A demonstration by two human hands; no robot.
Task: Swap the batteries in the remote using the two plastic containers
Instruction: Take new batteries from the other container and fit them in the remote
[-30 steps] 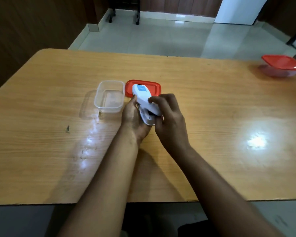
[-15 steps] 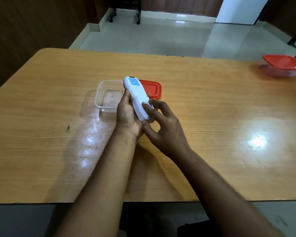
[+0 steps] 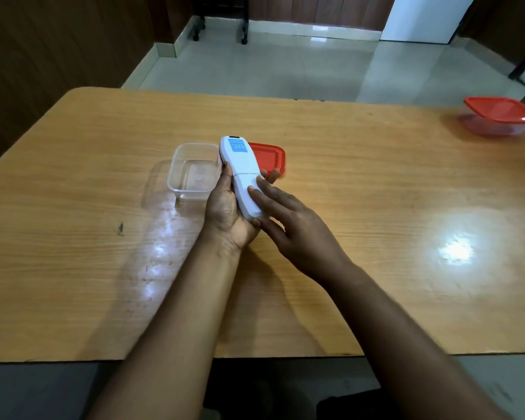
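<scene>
A white remote (image 3: 240, 168) with a blue label lies back-side up in my left hand (image 3: 225, 207), which grips it from below and the left. My right hand (image 3: 288, 225) rests its spread fingers flat on the remote's lower back, over the battery cover, with the thumb under the remote's near end. Just left of the remote stands a clear plastic container (image 3: 191, 171), lid off and looking empty. Its red lid (image 3: 270, 157) lies flat on the table behind the remote. A second container with a red lid (image 3: 497, 116) sits at the far right.
The wooden table (image 3: 376, 207) reaches from the near edge to the tiled floor beyond. A small dark mark (image 3: 121, 228) shows on the left part. Glare spots lie on the tabletop at right and centre-left.
The remote has swung from tilted right to lying along my left palm, nearer the clear container. My right hand has gone from curled over it to fingers spread flat on its back.
</scene>
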